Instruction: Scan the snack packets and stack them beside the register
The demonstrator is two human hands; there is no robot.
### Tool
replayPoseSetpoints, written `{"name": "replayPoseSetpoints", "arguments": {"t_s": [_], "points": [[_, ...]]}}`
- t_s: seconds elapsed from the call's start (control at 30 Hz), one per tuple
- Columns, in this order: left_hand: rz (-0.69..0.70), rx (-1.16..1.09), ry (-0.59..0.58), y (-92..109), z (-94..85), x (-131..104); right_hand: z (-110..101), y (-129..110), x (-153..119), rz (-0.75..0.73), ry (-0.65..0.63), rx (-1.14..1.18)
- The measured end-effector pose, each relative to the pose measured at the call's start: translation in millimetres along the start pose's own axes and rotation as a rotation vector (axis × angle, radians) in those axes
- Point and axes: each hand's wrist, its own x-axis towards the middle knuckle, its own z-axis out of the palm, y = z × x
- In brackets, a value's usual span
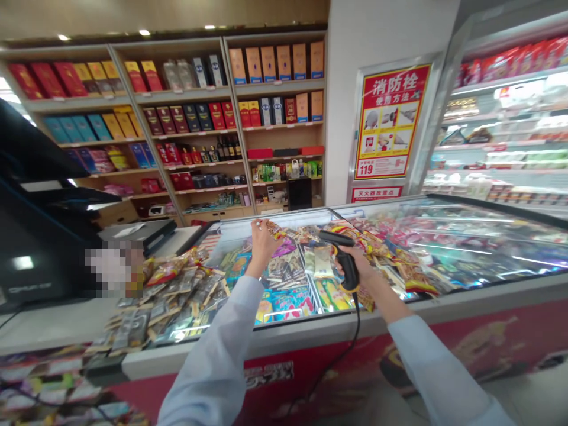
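Note:
Over the glass-topped freezer (266, 324), my left hand (262, 245) is closed on a small brown snack packet (274, 229) near the back of the glass. My right hand (358, 267) is wrapped round the grip of a black and yellow barcode scanner (349, 266), whose head points left, toward the packet. The scanner's cord (355, 331) hangs down over the front of the freezer. Red and yellow snack packets (415, 275) lie on the glass to the right of my right hand. Many flat dark packets (177, 302) are piled at the left end.
A dark monitor (44, 236) and a grey counter (57, 322) stand at the left. Behind the freezer are shelves of boxed goods (190, 118) and a red poster (393, 124). A chilled display (501, 148) is at the right. Small packs (48, 384) sit below the counter.

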Motion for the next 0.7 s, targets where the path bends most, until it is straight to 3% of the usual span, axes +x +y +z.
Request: {"name": "replayPoseSetpoints", "arguments": {"t_s": [0.13,0.4,0.57,0.7], "points": [[0.011,0.011,-0.008,-25,-13.5,-15,30,10,4,-0.037,-0.057,-0.012],[0.059,0.139,-0.326,-69,-12.8,-58,60,36,8,0.055,-0.053,-0.009],[0.044,0.012,-0.352,-91,-2.6,-74,62,50,13,0.080,-0.049,-0.036],[0.066,-0.009,-0.305,-93,-1.4,-79,67,54,14,0.086,-0.077,-0.102]]}}
